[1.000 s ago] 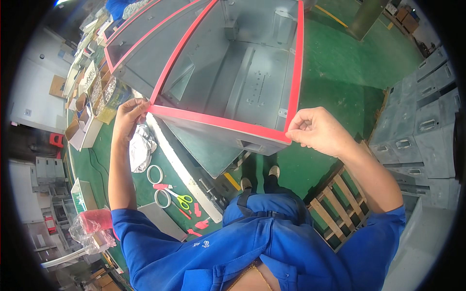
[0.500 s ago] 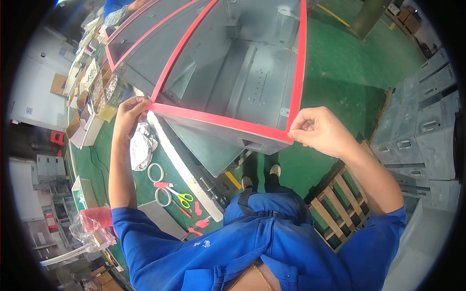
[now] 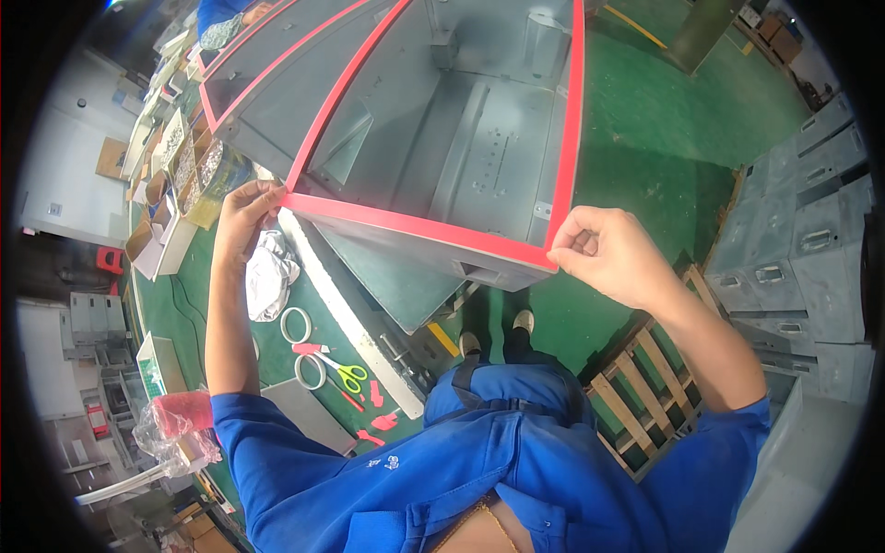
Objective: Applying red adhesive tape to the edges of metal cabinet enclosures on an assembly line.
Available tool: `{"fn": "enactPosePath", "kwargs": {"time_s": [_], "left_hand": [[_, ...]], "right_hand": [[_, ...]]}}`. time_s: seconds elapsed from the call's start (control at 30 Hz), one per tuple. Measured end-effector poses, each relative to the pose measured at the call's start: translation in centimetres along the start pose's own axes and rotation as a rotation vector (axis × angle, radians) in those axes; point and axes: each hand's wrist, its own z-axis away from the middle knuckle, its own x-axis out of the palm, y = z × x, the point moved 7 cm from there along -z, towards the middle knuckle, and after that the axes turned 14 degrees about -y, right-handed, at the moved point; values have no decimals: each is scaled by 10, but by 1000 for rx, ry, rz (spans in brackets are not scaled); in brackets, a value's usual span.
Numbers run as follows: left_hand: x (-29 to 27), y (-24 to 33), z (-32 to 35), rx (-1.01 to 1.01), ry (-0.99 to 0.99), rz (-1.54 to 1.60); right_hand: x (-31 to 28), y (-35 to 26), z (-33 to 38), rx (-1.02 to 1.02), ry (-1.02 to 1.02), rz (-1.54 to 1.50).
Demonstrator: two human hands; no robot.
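Note:
In front of me stands a grey metal cabinet [image 3: 396,229], its open side facing up and its rim edged with red tape [image 3: 415,221]. At the near left corner my left hand [image 3: 247,214] is closed, thumb and fingers pinching the tape's end. My right hand [image 3: 604,253] is closed in a pinch at the near right corner, its fingertips on the end of the same near strip. The strip runs straight between both hands along the near rim. Whatever lies within the pinched fingertips is mostly hidden.
Scissors [image 3: 350,376], tape rolls [image 3: 296,324], red scraps [image 3: 383,422] and a white cloth [image 3: 270,276] lie on the green bench at left. Parts boxes [image 3: 161,230] stand beyond. A wooden pallet [image 3: 636,396] and grey cabinets [image 3: 802,240] are at right. Another person's hand [image 3: 256,13] shows far left.
My right hand has shifted very slightly at its corner, its fingers curling a little more. My left hand and the cabinet stay almost still.

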Motion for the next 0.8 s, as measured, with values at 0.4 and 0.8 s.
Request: {"fn": "enactPosePath", "kwargs": {"time_s": [0.4,0.8], "left_hand": [[2,2,1,-11,8,2],[-1,0,0,-36,3,2]], "right_hand": [[16,34,11,-202,167,-544],[30,37,11,-294,193,-716]]}}
